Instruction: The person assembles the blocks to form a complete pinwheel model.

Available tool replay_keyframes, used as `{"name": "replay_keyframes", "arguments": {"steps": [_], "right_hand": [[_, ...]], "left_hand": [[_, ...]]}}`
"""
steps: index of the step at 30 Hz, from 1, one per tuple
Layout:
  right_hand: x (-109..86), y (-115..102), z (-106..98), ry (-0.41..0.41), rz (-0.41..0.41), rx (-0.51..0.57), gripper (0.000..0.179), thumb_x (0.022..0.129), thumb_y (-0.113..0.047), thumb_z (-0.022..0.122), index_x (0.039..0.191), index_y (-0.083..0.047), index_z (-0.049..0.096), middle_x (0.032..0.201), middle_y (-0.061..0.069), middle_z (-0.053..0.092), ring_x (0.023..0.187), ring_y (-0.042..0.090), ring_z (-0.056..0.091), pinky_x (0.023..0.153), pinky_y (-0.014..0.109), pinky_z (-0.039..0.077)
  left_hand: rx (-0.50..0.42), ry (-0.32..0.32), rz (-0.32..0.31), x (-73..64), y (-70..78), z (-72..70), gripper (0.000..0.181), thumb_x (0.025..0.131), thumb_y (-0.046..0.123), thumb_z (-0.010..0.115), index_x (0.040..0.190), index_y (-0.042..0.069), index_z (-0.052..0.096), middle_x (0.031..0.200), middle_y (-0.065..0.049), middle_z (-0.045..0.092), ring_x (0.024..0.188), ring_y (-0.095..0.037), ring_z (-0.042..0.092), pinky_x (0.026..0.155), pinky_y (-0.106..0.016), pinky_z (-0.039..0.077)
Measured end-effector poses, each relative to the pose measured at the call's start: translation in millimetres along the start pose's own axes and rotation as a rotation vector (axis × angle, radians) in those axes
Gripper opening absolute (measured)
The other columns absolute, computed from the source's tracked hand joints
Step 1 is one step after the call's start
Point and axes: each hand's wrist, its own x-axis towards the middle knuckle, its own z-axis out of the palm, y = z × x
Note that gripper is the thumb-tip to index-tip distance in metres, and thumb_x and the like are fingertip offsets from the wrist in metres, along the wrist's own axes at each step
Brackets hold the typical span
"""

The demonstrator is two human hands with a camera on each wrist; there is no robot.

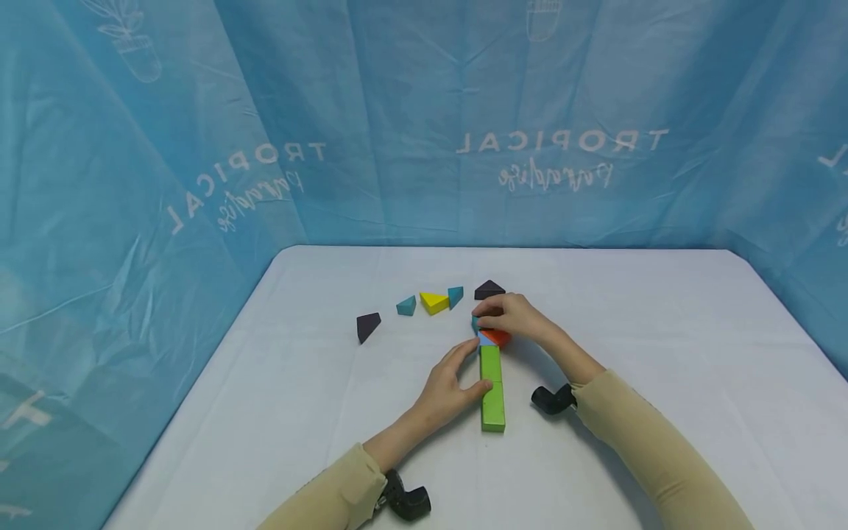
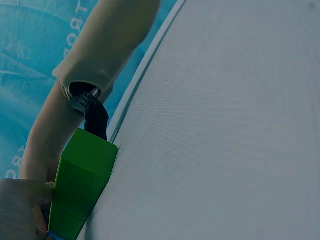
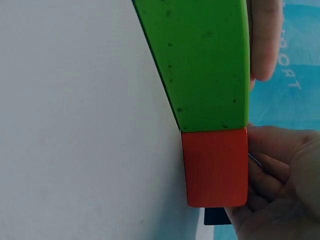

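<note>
The right hand [image 1: 513,315] is curled over the far end of the row of blocks, fingers bent round a small teal block [image 1: 475,322] and pressing down beside the orange block [image 1: 497,337]; the wrist view shows its fingers [image 3: 280,175] wrapped against the orange block's side. A light blue triangle [image 1: 486,340] sits wedged against the orange one, right at the tip of the green blocks [image 1: 492,386]. Those two green blocks lie end to end in a straight line running toward the person, in the middle of the white table [image 1: 662,331]. The left hand [image 1: 450,383] rests alongside them, fingers fairly straight, thumb touching the green side near the seam and fingertips reaching the far green end; it steadies the block and does not clasp it. Farther out, behind the hands, loose pieces lie scattered: a black triangle [image 1: 489,289] just beyond the right hand, a teal wedge [image 1: 455,296], a yellow triangle [image 1: 433,302], another teal piece [image 1: 406,305], and a dark block [image 1: 367,326] off to the left, well apart. Blue printed cloth [image 1: 424,118] hangs behind the table.
</note>
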Motion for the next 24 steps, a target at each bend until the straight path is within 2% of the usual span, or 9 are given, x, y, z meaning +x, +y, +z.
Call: {"name": "replay_keyframes", "arguments": {"steps": [7,15,20,24], "right_hand": [[0.6,-5.1,3.4,0.003,-0.065,-0.097,0.021,0.088,-0.018,0.067,0.106,-0.006,0.07,0.101,0.003,0.069,0.096,0.02,0.061,0.085,0.038,0.051],[-1.4,-5.6,-1.5,-0.005,-0.06,-0.131,0.017,0.09,-0.015,0.065,0.104,-0.009,0.072,0.102,0.001,0.068,0.101,0.021,0.059,0.089,0.04,0.049],[-3.0,2.7,-4.8,-0.022,-0.095,-0.075,0.016,0.092,-0.015,0.062,0.101,-0.009,0.073,0.1,0.001,0.068,0.097,0.019,0.059,0.084,0.036,0.05],[-3.0,7.2,-5.4,-0.044,-0.091,-0.024,0.016,0.092,-0.016,0.062,0.101,-0.01,0.073,0.1,0.001,0.068,0.096,0.017,0.059,0.083,0.034,0.05]], "left_hand": [[0.016,0.012,0.021,0.1,0.1,0.4,0.068,0.086,0.023,0.07,0.141,0.0,0.038,0.142,-0.01,0.042,0.132,-0.021,0.037,0.108,-0.036,0.032],[0.015,0.009,0.01,-0.4,1.6,0.8,0.068,0.086,0.023,0.07,0.141,0.0,0.038,0.142,-0.01,0.042,0.132,-0.021,0.037,0.108,-0.037,0.032],[0.011,0.01,0.012,-0.2,1.0,0.2,0.068,0.086,0.022,0.07,0.141,0.0,0.038,0.142,-0.01,0.042,0.132,-0.021,0.038,0.108,-0.037,0.032],[0.004,0.005,0.006,-0.3,0.4,-0.2,0.068,0.086,0.022,0.07,0.142,0.0,0.038,0.143,-0.009,0.042,0.132,-0.02,0.037,0.108,-0.037,0.031]]}}
